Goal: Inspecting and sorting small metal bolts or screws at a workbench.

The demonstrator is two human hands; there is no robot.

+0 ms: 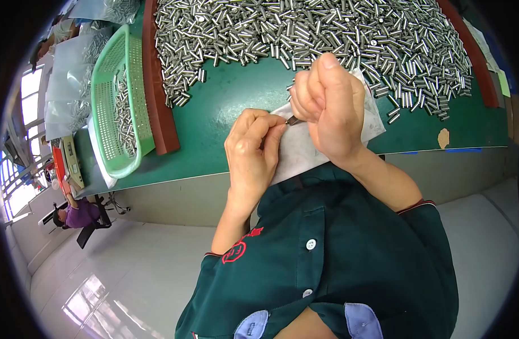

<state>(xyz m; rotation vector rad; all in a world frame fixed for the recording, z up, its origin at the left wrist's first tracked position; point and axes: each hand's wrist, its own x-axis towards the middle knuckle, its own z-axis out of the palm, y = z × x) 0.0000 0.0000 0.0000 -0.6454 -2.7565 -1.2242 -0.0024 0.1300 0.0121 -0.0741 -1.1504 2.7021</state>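
Note:
My left hand (251, 144) is closed in a pinch, thumb against forefinger, at the near edge of the green worktop. Its fingertips meet one end of a small dark metal piece (293, 120). The piece's other end disappears into my right hand (333, 107), which is curled into a fist with the thumb on top. Most of the piece is hidden by my fingers, so its kind does not show. Beneath both hands lies a whitish cloth or sheet (305, 148). Beyond them spreads a large heap of short shiny metal pins (305, 28).
Dark red rails (158, 107) border the heap at left and right. A light green plastic basket (132, 161) with metal pins stands beyond the left rail. Clear bags of parts (73, 73) lie farther left. A person in purple (83, 214) sits in the background.

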